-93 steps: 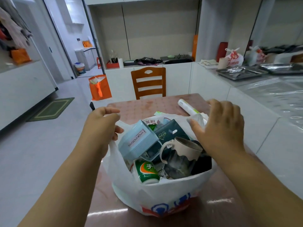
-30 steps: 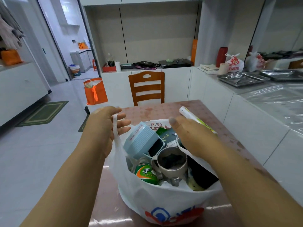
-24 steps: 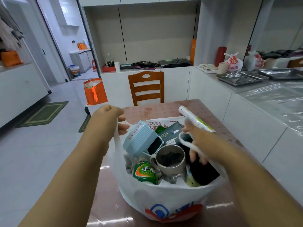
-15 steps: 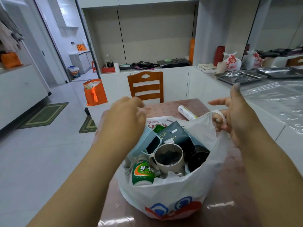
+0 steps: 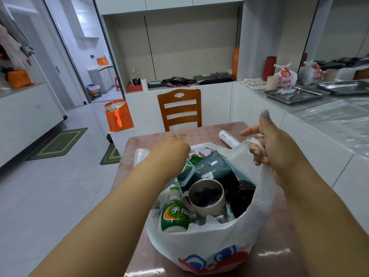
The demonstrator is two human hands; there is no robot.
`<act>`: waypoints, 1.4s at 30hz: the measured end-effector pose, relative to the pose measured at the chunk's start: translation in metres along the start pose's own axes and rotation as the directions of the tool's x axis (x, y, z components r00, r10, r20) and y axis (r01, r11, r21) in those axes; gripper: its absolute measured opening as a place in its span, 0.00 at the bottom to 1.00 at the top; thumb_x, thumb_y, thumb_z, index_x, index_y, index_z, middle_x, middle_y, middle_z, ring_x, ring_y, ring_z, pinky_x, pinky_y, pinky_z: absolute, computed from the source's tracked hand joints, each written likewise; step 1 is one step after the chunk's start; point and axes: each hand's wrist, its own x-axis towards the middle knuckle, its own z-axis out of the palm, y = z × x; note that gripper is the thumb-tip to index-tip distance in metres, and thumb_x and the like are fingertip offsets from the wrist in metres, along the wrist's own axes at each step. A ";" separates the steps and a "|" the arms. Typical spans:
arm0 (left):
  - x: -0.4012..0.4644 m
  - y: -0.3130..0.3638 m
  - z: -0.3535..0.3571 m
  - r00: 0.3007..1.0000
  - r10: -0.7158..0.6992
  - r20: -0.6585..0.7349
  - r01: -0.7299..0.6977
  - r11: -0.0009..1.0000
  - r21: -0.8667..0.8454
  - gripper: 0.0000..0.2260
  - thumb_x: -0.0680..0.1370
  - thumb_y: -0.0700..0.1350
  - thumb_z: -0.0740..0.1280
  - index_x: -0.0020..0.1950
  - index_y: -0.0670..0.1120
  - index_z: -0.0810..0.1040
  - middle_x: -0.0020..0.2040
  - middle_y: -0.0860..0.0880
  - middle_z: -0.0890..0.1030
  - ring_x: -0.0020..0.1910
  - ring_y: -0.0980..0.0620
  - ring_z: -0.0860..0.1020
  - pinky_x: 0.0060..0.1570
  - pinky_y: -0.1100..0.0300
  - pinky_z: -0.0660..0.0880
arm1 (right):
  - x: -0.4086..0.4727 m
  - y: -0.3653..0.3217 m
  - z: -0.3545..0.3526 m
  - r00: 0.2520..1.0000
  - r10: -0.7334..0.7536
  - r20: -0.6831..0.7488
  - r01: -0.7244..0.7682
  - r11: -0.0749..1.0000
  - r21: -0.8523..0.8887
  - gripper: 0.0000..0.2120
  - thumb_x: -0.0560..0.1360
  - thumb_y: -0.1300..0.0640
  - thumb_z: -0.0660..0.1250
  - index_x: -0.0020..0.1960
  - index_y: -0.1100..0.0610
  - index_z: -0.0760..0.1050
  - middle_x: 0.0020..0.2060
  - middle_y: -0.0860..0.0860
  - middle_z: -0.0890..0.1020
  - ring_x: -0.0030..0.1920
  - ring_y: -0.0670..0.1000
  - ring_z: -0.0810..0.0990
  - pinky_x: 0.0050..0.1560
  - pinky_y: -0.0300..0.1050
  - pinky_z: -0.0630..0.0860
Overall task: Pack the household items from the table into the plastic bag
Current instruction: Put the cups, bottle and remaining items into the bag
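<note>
A white plastic bag point(image 5: 209, 242) with a red and blue print stands on the pink table point(image 5: 279, 254). It holds a green bottle point(image 5: 174, 215), a metal mug point(image 5: 205, 196), a dark blue packet point(image 5: 209, 168) and a black item point(image 5: 242, 196). My right hand point(image 5: 269, 144) grips the bag's right handle point(image 5: 254, 141) and holds it up, thumb and forefinger stretched out. My left hand point(image 5: 171, 146) bends down over the bag's far left side, and its fingers are hidden. The bag's left handle point(image 5: 140, 154) hangs loose beside my left wrist. A white roll point(image 5: 228, 138) lies on the table behind the bag.
A wooden chair point(image 5: 179, 108) stands at the table's far edge. An orange bag point(image 5: 118, 114) sits on a low stand to its left. The white counter on the right carries metal trays point(image 5: 295, 93) and a tied bag point(image 5: 284, 75). Green mats point(image 5: 58, 143) lie on the tiled floor.
My right hand took the right handle and raised it. My left hand let go of the left handle and moved right, over the items at the bag's far side.
</note>
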 end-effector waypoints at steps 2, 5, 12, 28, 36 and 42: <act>0.003 0.004 -0.004 0.999 -0.017 -0.042 0.021 0.996 0.089 0.07 0.72 0.40 0.70 0.48 0.49 0.81 0.39 0.51 0.73 0.37 0.51 0.67 0.27 0.61 0.61 | 0.000 0.000 0.002 1.000 -0.004 0.001 0.004 1.000 -0.009 0.34 0.69 0.25 0.46 0.45 0.50 0.78 0.18 0.45 0.72 0.26 0.48 0.68 0.33 0.46 0.69; 0.004 0.012 0.005 0.999 -0.009 0.032 0.006 0.996 0.091 0.07 0.73 0.42 0.70 0.50 0.45 0.82 0.39 0.48 0.74 0.38 0.49 0.73 0.38 0.59 0.69 | 0.001 0.000 0.004 1.000 -0.010 0.012 0.010 1.000 -0.018 0.34 0.70 0.25 0.47 0.46 0.51 0.78 0.19 0.45 0.72 0.28 0.50 0.69 0.34 0.47 0.70; -0.001 0.007 0.022 0.998 0.059 -0.025 -0.062 0.990 -0.126 0.15 0.74 0.39 0.68 0.60 0.47 0.80 0.58 0.48 0.79 0.54 0.47 0.76 0.57 0.57 0.74 | -0.001 -0.001 0.004 1.000 -0.024 0.007 0.024 0.997 -0.070 0.37 0.66 0.24 0.45 0.47 0.50 0.79 0.24 0.48 0.73 0.28 0.50 0.69 0.34 0.46 0.70; -0.019 0.003 0.033 0.992 -0.115 0.053 0.115 0.993 0.005 0.17 0.75 0.42 0.69 0.63 0.43 0.76 0.58 0.42 0.77 0.54 0.43 0.76 0.49 0.52 0.75 | -0.015 -0.016 0.007 0.999 -0.017 -0.033 0.015 0.998 -0.062 0.36 0.65 0.26 0.45 0.47 0.51 0.78 0.30 0.50 0.75 0.29 0.50 0.70 0.34 0.45 0.69; -0.006 0.010 0.035 0.997 0.034 -0.074 -0.039 0.998 -0.058 0.18 0.75 0.40 0.65 0.65 0.45 0.76 0.65 0.43 0.76 0.71 0.42 0.65 0.68 0.49 0.63 | -0.021 -0.017 0.004 0.999 -0.019 -0.043 0.016 0.998 -0.059 0.36 0.66 0.27 0.44 0.48 0.52 0.77 0.30 0.51 0.75 0.30 0.50 0.70 0.35 0.45 0.69; 0.008 0.045 0.031 0.959 0.240 0.154 -0.206 0.956 -0.208 0.12 0.79 0.39 0.59 0.59 0.41 0.77 0.57 0.41 0.80 0.53 0.41 0.77 0.54 0.50 0.74 | -0.019 -0.016 0.003 0.999 -0.025 -0.036 0.025 1.000 -0.004 0.38 0.65 0.26 0.44 0.49 0.53 0.77 0.29 0.47 0.74 0.26 0.47 0.68 0.32 0.42 0.67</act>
